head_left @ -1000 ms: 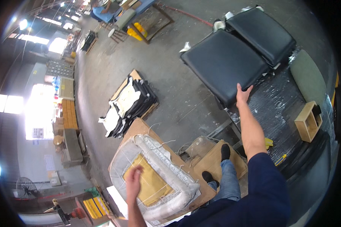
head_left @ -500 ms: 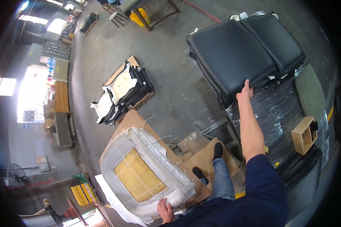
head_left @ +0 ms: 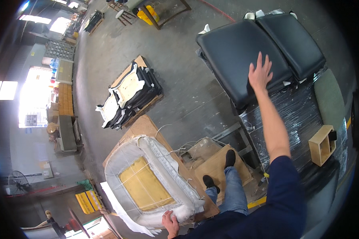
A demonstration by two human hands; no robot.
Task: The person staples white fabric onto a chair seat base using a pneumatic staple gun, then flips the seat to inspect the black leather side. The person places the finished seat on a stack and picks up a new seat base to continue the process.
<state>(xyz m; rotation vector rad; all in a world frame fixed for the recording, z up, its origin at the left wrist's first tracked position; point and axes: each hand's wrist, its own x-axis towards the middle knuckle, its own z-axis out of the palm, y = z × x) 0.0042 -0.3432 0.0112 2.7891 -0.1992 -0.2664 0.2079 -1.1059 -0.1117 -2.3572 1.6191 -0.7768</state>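
My right hand [head_left: 261,75] reaches forward with its fingers spread, over the near part of a black upholstered cushion panel [head_left: 235,51]; whether the palm touches the surface I cannot tell. A second black panel [head_left: 293,44] lies close on its right. At the lower middle, my left hand [head_left: 170,224] rests on the near edge of a grey padded seat frame [head_left: 187,203], its fingers slightly bent and apart. Yellow foam [head_left: 141,185] fills the middle of that frame, with pale cords crossing over it. The frame lies on a brown board [head_left: 145,126].
The black panels lie at the far end of a film-wrapped table [head_left: 285,113], which also bears a small wooden box [head_left: 317,148] and a grey-green padded piece [head_left: 327,95]. On the floor, stacked black covers with white edges [head_left: 137,89] stand ahead. A yellow bucket [head_left: 148,15] is farther off.
My right hand has moved forward from the black panel's near edge to above its surface, and its fingers have spread. The left hand stays at the seat frame's near edge.
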